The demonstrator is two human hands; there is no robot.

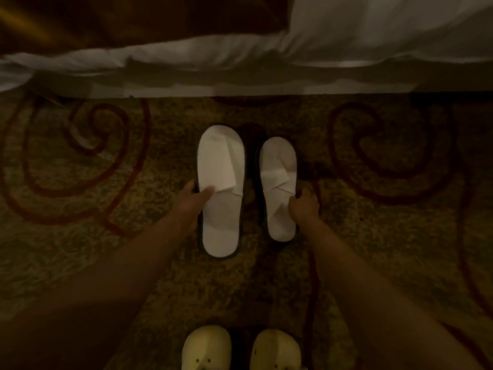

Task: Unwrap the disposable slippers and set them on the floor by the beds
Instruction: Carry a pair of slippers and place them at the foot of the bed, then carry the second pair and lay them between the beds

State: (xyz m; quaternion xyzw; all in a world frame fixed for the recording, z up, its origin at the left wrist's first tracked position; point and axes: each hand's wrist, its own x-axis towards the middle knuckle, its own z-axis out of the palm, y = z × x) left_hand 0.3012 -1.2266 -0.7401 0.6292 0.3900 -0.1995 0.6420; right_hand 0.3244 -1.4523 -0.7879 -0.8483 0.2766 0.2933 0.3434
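Two white disposable slippers lie side by side on the patterned carpet, close to the bed. The left slipper (221, 166) is larger in view, with a dark sole edge. My left hand (192, 200) pinches its left edge, thumb on top near the folded strap. The right slipper (278, 180) has a creased strap across its middle. My right hand (304, 205) grips its right edge with curled fingers. No wrapper is visible.
The bed's white sheet and skirt (240, 62) run across the top, with a dark brown cover (120, 20) above. Brown carpet with red swirls (386, 156) spreads all around. My own pale clogs (240, 348) stand at the bottom edge.
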